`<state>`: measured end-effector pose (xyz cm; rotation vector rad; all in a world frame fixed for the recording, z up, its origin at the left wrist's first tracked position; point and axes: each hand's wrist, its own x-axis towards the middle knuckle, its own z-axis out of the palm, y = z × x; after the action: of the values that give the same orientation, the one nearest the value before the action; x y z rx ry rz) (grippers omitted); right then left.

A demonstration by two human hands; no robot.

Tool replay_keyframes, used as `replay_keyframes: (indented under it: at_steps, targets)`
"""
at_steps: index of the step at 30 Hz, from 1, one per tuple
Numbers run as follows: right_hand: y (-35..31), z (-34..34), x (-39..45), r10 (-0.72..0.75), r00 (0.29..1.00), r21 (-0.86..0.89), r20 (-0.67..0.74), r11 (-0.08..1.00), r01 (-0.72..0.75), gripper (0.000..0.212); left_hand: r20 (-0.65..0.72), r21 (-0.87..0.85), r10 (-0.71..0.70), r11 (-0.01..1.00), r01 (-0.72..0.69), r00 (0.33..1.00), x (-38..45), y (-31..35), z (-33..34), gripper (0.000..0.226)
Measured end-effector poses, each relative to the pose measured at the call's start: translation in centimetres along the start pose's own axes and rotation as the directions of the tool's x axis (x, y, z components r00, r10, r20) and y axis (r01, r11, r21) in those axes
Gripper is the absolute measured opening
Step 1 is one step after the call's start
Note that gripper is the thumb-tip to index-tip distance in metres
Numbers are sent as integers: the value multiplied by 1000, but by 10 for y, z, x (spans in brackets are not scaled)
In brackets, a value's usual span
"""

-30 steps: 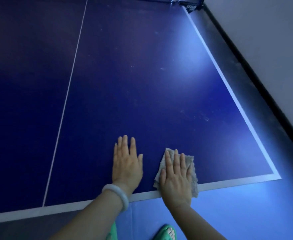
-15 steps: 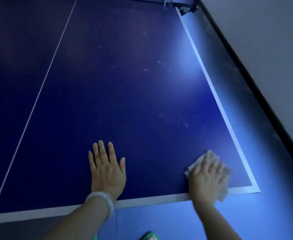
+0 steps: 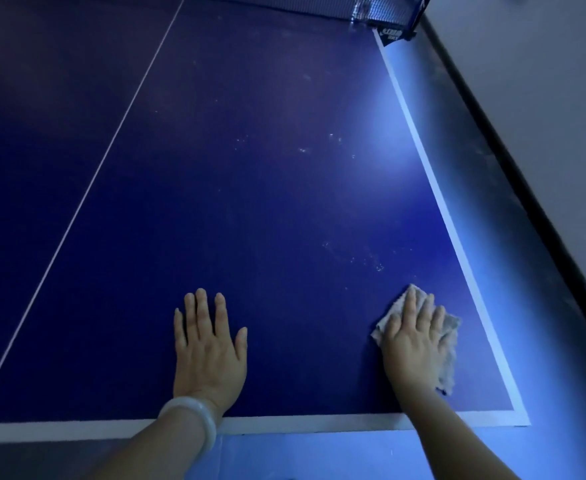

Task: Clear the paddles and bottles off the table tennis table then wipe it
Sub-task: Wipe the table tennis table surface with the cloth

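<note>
Right hand (image 3: 412, 344) barely shifted since 0.5 s ago, flat on cloth (image 3: 449, 355) near table (image 3: 284, 202) corner | left hand (image 3: 208, 351) flat, fingers straight | cloth mostly hidden | net (image 3: 371, 8) cut off

This looks like an indoor games or sports room. A blue table tennis table (image 3: 250, 209) with white boundary lines fills the view, its net (image 3: 381, 8) clamped at the far edge. A pale wall (image 3: 544, 98) with dark skirting runs close beside it, over what seems blue flooring (image 3: 319, 459).
</note>
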<state>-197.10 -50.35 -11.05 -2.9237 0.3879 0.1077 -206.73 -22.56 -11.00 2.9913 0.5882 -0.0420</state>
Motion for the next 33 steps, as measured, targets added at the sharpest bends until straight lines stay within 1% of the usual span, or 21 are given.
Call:
replay_keyframes:
  at_steps: [1,3,4,6,8,9,10,11,12,14,15,16,19,20,23,25,26,27,28,31,33]
  targets:
    - [-16,4,-10,-45,999,-41,-11,998,45,57,2,1,-2,1000,2,1000,0,0,0,72]
    - [-49,15,-34,-274,960,-78,-61,960,270,59,2,4,-4,1000,4,1000,0,0,0,72]
    - [-64,19,-47,-414,909,-90,-50,908,409,60,0,5,-2,1000,2,1000,0,0,0,72]
    - [-81,20,-59,-665,743,-88,72,738,669,58,-2,6,-3,1000,3,1000,0,1,0,72]
    - [-81,15,-34,-768,626,-82,132,621,779,56,-6,5,-6,1000,6,1000,1,1,0,72]
    - [-75,14,-15,-773,621,-121,132,609,784,56,-9,3,-6,1000,6,1000,1,1,0,72]
    - [-69,13,7,-737,667,-181,109,645,743,57,-12,1,-5,1000,5,1000,1,1,0,72]
    - [-59,10,30,-642,763,-210,75,738,642,58,-12,0,-5,1000,5,1000,0,1,0,72]
    - [-48,5,49,-494,867,-187,66,847,497,58,-11,0,-4,1000,4,1000,0,1,-1,71]
    - [-30,-6,66,-210,973,-100,98,971,219,57,-5,-3,-6,1000,6,1000,0,1,-1,71]
    - [-28,-9,64,-118,986,-50,116,991,124,57,-2,-3,-9,1000,9,1000,0,1,-1,71]
    - [-32,-6,55,-96,990,-41,100,994,101,56,1,-3,-12,1000,12,1000,0,1,-1,71]
    - [-72,8,7,-285,958,-68,5,956,285,60,12,6,-12,1000,12,1000,0,1,-1,71]
    - [-87,11,-7,-382,924,-67,26,921,383,62,13,7,-11,1000,11,1000,0,1,-2,71]
    - [-127,15,-22,-642,747,-45,172,753,657,56,6,2,-11,1000,11,1000,0,2,-2,71]
    - [-143,12,-2,-731,651,-107,202,645,757,56,-1,3,-8,1000,8,1000,0,2,-1,71]
    - [-147,11,15,-740,634,-142,226,619,773,56,-3,4,-6,1000,6,1000,0,2,-1,71]
    - [-146,9,35,-714,657,-168,240,637,753,56,-5,3,-4,1000,4,1000,0,1,0,71]
    - [-139,6,56,-660,718,-194,221,692,696,55,-6,3,-2,1000,2,1000,0,1,0,70]
    - [-94,-13,106,-365,921,-249,135,888,388,56,-12,2,-4,1000,4,1000,0,1,0,70]
    - [-70,-23,116,-150,973,-148,176,973,177,56,-12,2,-8,1000,8,1000,0,2,1,70]
